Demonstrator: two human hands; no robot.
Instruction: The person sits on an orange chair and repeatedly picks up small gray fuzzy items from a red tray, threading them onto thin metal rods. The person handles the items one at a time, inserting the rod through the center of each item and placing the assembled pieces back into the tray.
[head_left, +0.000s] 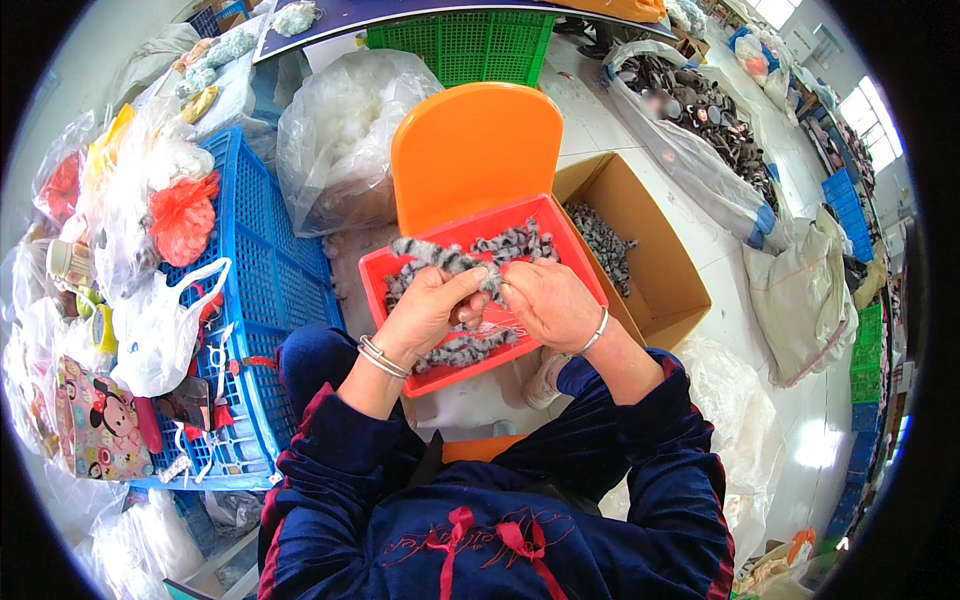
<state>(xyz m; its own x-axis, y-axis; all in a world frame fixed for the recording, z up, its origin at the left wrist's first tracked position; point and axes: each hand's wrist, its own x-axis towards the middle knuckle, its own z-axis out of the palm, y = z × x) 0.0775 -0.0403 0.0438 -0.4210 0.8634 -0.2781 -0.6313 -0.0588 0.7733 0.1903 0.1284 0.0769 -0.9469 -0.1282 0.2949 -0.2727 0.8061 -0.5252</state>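
Between my two hands is a grey and black striped plush strip (440, 255), held above a red plastic tray (445, 380). My left hand (437, 305) is closed round it, with the thumb pressed on the fingers and the free end sticking out to the left. My right hand (552, 303) pinches its other end, close against the left fingertips. What exactly the right fingertips grip is partly hidden. More striped plush pieces (468, 350) lie in the tray, in front of and behind my hands. The tray rests on an orange chair (475, 150).
A cardboard box (660, 270) with similar plush pieces stands right of the tray. On the left, a blue crate (270, 270) carries bags and small items. Behind are a clear bag of white stuffing (345, 130) and a green crate (465, 45). A large sack (690, 130) lies far right.
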